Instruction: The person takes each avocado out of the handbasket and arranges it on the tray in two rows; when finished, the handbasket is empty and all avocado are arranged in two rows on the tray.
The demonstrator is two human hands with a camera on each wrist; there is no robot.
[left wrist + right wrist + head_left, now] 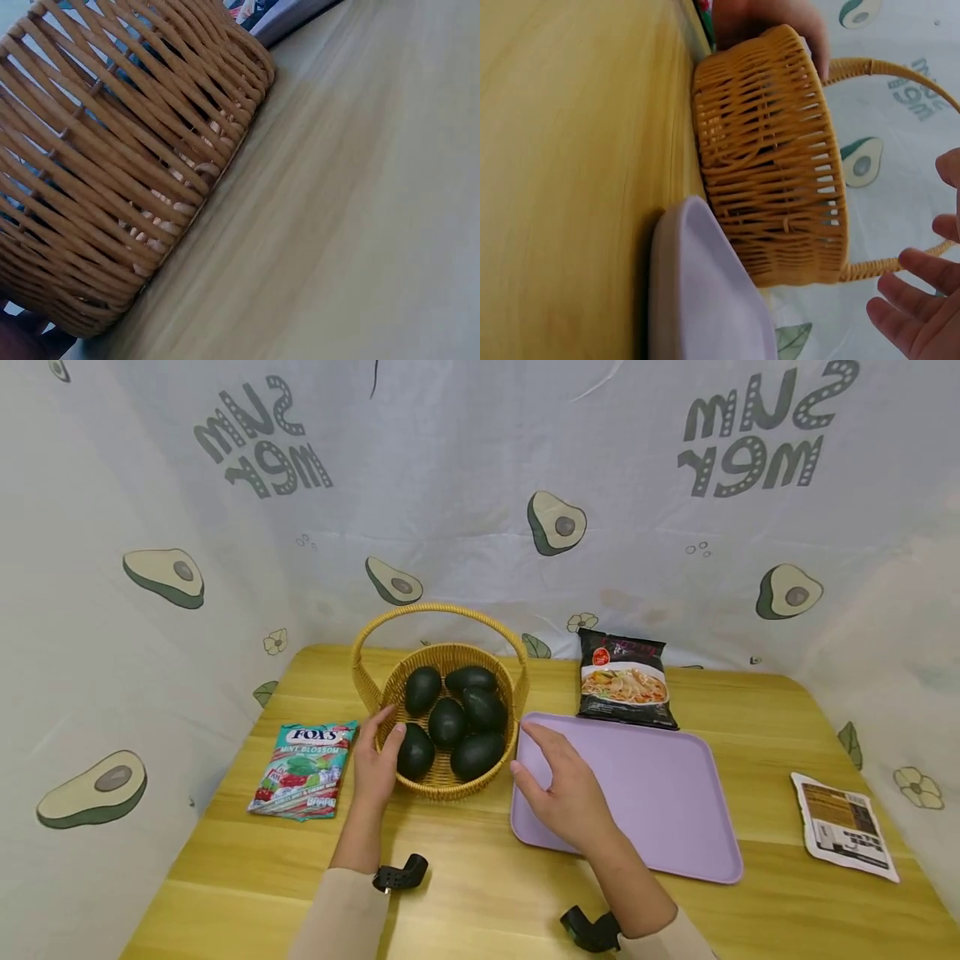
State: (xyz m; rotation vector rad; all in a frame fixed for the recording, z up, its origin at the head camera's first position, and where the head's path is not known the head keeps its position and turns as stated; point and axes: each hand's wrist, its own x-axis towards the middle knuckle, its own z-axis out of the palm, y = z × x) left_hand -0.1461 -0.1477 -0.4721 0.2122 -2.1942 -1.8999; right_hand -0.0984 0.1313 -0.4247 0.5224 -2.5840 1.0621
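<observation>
A yellow wicker basket (435,792) with a tall arched handle stands on the wooden table, holding several dark green avocados (447,723). My left hand (377,762) is at the basket's left side, its thumb and fingers spread by the rim; how firmly it touches is unclear. In the left wrist view the basket's woven wall (127,150) fills the upper left. Over the left edge of a lilac tray (637,785), to the right of the basket, my right hand (573,793) hovers with fingers spread and nothing held. The right wrist view shows its fingers (922,300) apart from the basket.
A teal candy bag (303,772) lies left of the basket. Behind the tray is a black noodle packet (626,681). A white and brown packet (843,827) lies at the right edge of the table. A printed curtain (450,485) hangs around the table.
</observation>
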